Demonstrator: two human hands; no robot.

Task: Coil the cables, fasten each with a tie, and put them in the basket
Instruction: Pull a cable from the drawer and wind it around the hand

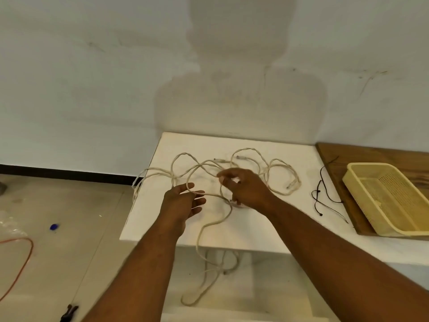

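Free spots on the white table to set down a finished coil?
Bare strip at the far edge of the white table, between the white cable and the wall. Another patch between the cable's right loops and the black ties. Middle is crowded: cable loops, left hand, right hand.

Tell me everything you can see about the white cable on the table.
The white cable is long, thin and off-white, seemingly rubber-sheathed. It lies uncoiled in loose overlapping loops on the white table. Plug ends show near the back and at the right. One stretch hangs over the near edge and another over the left edge. The right hand pinches a loop, and a strand crosses the fingers of the left hand, grip unclear. No tie is visible on it.
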